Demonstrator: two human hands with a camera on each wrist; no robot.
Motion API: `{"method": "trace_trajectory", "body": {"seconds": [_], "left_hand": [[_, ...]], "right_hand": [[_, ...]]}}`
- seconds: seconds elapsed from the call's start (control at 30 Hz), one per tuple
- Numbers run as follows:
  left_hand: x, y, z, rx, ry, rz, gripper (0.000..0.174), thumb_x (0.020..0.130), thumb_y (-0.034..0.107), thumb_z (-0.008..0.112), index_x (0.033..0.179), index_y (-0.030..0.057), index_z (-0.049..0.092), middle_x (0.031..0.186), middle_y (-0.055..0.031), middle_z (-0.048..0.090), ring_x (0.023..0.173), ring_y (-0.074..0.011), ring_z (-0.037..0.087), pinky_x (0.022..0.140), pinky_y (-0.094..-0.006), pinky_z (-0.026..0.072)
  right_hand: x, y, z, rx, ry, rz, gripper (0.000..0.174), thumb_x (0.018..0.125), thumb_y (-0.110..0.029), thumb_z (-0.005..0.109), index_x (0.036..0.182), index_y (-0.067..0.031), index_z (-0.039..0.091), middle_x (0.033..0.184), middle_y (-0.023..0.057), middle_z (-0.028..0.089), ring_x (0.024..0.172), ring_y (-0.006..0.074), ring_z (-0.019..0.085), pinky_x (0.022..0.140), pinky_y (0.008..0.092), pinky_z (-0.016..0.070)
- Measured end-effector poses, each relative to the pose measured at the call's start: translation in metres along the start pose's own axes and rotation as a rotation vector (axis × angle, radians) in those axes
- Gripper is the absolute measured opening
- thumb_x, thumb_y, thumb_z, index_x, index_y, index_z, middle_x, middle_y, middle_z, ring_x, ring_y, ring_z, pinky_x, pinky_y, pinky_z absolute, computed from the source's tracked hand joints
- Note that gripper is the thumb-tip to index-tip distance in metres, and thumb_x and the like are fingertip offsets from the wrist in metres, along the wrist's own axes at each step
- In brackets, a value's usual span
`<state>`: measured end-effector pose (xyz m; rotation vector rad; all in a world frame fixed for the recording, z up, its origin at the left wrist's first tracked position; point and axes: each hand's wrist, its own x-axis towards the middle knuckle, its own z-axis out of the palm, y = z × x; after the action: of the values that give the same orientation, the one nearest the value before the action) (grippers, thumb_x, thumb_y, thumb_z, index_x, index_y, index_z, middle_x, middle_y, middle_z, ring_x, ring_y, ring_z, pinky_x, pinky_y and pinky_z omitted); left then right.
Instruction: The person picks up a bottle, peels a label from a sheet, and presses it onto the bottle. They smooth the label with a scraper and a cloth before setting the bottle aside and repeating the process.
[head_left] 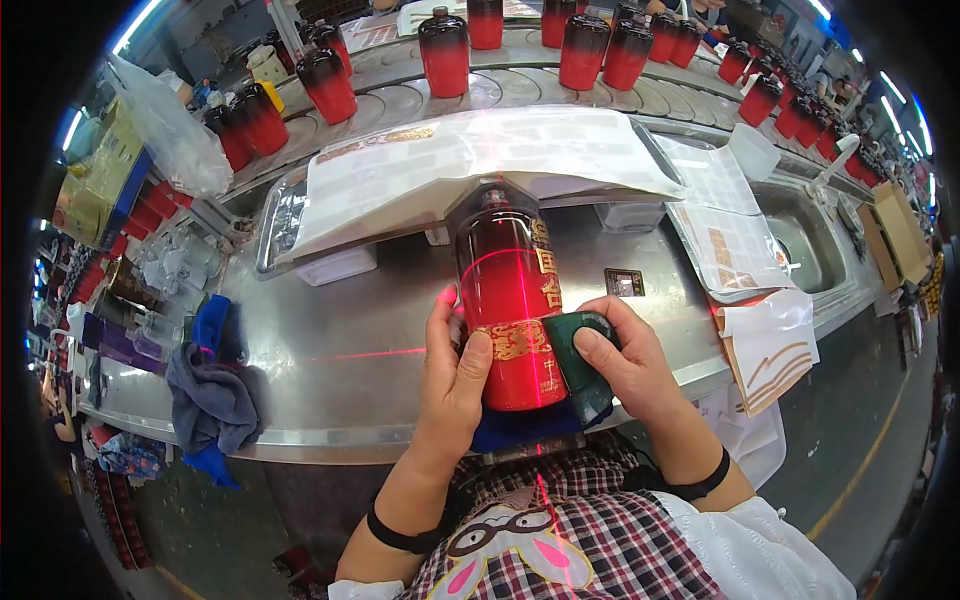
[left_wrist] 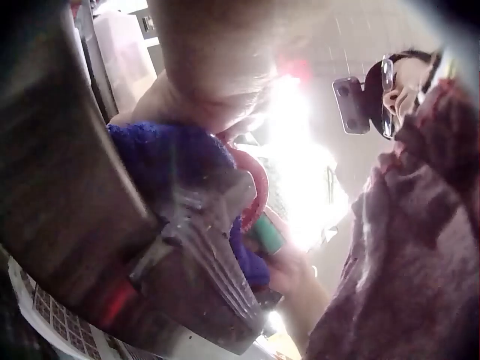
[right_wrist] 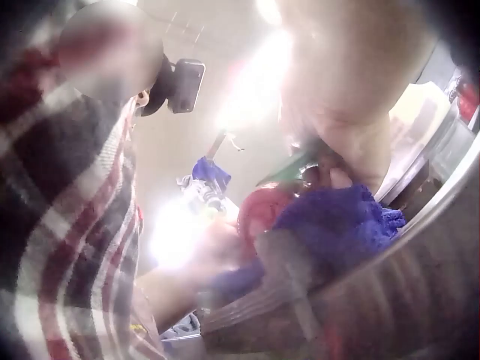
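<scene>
A glossy red bottle [head_left: 497, 275], black toward its neck, lies tilted with its base toward the person. Gold characters and a gold dragon band decorate its front. My left hand [head_left: 450, 385] grips the left side, thumb on the front near the band. With thumb and fingers my right hand [head_left: 636, 368] holds a dark green pad [head_left: 572, 345] against the bottle's right side, over the end of the gold band. Under the base lies a blue cloth [head_left: 530, 430], which both wrist views show bunched at the bench edge [right_wrist: 420, 247]. The left hand's fingers behind the bottle are mostly hidden.
Beyond the bottle, a raised tray [head_left: 280, 225] carries printed transfer sheets [head_left: 560, 140]. More sheets [head_left: 725, 250] lie at right beside a sink [head_left: 815, 235]. A grey towel [head_left: 212, 395] hangs over the front edge at left. Several red-black bottles [head_left: 445, 60] stand on the conveyor behind.
</scene>
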<state>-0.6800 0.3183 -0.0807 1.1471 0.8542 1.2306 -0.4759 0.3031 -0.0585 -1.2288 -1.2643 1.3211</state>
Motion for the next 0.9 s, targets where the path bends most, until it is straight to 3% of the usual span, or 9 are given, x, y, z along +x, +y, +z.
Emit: {"method": "trace_trajectory", "body": {"seconds": [0.13, 0.23, 0.53, 0.63, 0.73, 0.77, 0.9], "left_hand": [[0.0, -0.001, -0.002, -0.024, 0.025, -0.024, 0.063, 0.107, 0.038, 0.041, 0.151, -0.0035, 0.022, 0.147, -0.0168, 0.041, 0.133, -0.0223, 0.043, 0.112, -0.0351, 0.0336], [0.001, 0.001, -0.001, -0.028, 0.061, -0.099, 0.058, 0.108, 0.035, 0.036, 0.15, -0.0028, 0.024, 0.144, -0.0159, 0.045, 0.131, -0.0209, 0.047, 0.111, -0.0348, 0.0359], [0.0, -0.01, -0.004, 0.092, 0.055, -0.02, 0.053, 0.109, 0.03, 0.034, 0.15, -0.0007, 0.024, 0.142, -0.0165, 0.046, 0.133, -0.0214, 0.043, 0.111, -0.0356, 0.0353], [-0.009, -0.003, 0.003, 0.153, 0.231, 0.079, 0.056, 0.108, 0.033, 0.037, 0.15, -0.0018, 0.027, 0.144, -0.018, 0.047, 0.138, -0.0287, 0.039, 0.115, -0.0443, 0.0278], [-0.028, 0.035, 0.019, 1.201, 0.008, 0.519, 0.062, 0.104, 0.038, 0.045, 0.148, -0.004, 0.033, 0.146, -0.019, 0.047, 0.14, -0.0382, 0.035, 0.118, -0.0537, 0.0157], [-0.031, 0.035, 0.026, 1.249, -0.086, 0.552, 0.069, 0.099, 0.042, 0.051, 0.146, -0.0065, 0.037, 0.147, -0.0199, 0.046, 0.141, -0.0436, 0.032, 0.118, -0.058, 0.0061], [-0.04, 0.014, 0.015, 1.258, 0.061, 0.478, 0.077, 0.097, 0.047, 0.055, 0.146, -0.0087, 0.035, 0.145, -0.0231, 0.047, 0.141, -0.0441, 0.033, 0.117, -0.059, 0.0099]], "right_hand": [[0.0, 0.001, -0.001, -0.021, 0.004, -0.011, 0.027, 0.098, -0.023, 0.064, 0.112, -0.002, 0.057, 0.094, 0.0003, 0.062, 0.087, 0.0062, 0.055, 0.078, 0.0232, 0.0473], [0.0, 0.001, 0.0, -0.027, 0.005, -0.009, 0.027, 0.098, -0.024, 0.064, 0.113, -0.002, 0.056, 0.094, 0.0002, 0.062, 0.087, 0.0062, 0.055, 0.078, 0.0231, 0.0471], [0.0, 0.002, -0.001, 0.003, -0.004, 0.007, 0.027, 0.098, -0.024, 0.063, 0.112, -0.0021, 0.056, 0.094, 0.0001, 0.061, 0.087, 0.0063, 0.054, 0.078, 0.0233, 0.0469], [0.0, -0.001, -0.002, -0.02, -0.007, 0.015, 0.027, 0.098, -0.025, 0.064, 0.112, -0.002, 0.056, 0.094, 0.0002, 0.061, 0.087, 0.0065, 0.054, 0.078, 0.0235, 0.0469], [-0.001, -0.001, -0.001, -0.039, 0.006, 0.015, 0.028, 0.097, -0.025, 0.064, 0.111, -0.0018, 0.057, 0.093, 0.0002, 0.061, 0.086, 0.0067, 0.054, 0.078, 0.0239, 0.0468], [-0.001, -0.001, -0.001, -0.053, 0.013, 0.012, 0.029, 0.097, -0.026, 0.064, 0.111, -0.0017, 0.057, 0.093, 0.0002, 0.061, 0.086, 0.0067, 0.054, 0.077, 0.024, 0.0469], [0.0, -0.002, -0.002, -0.041, -0.001, 0.002, 0.028, 0.097, -0.025, 0.064, 0.111, -0.0016, 0.057, 0.092, 0.0003, 0.061, 0.086, 0.0065, 0.054, 0.077, 0.024, 0.047]]}}
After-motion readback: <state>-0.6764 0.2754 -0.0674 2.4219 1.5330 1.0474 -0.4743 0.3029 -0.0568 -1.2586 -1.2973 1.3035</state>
